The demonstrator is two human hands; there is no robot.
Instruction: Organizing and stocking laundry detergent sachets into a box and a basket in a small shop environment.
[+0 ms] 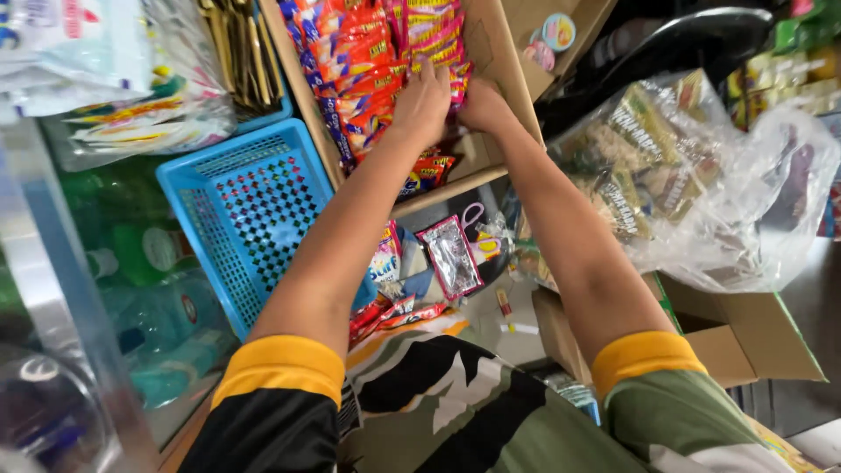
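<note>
On your left sits one blue basket (250, 215), and it looks bare inside. Next comes one cardboard box (491, 61), packed with orange snack packs (368, 61); there are too many to count. Your left hand (422, 105) lies flat on the packs, fingers spread and loose, gripping nothing. Your right hand (482, 107) is just beside it, reaching into the box; its fingers are hidden, so you cannot tell if they hold a pack. Below the box lies one shiny foil pouch (449, 256). On your right sits one clear bag (701, 175) of snack bars.
</note>
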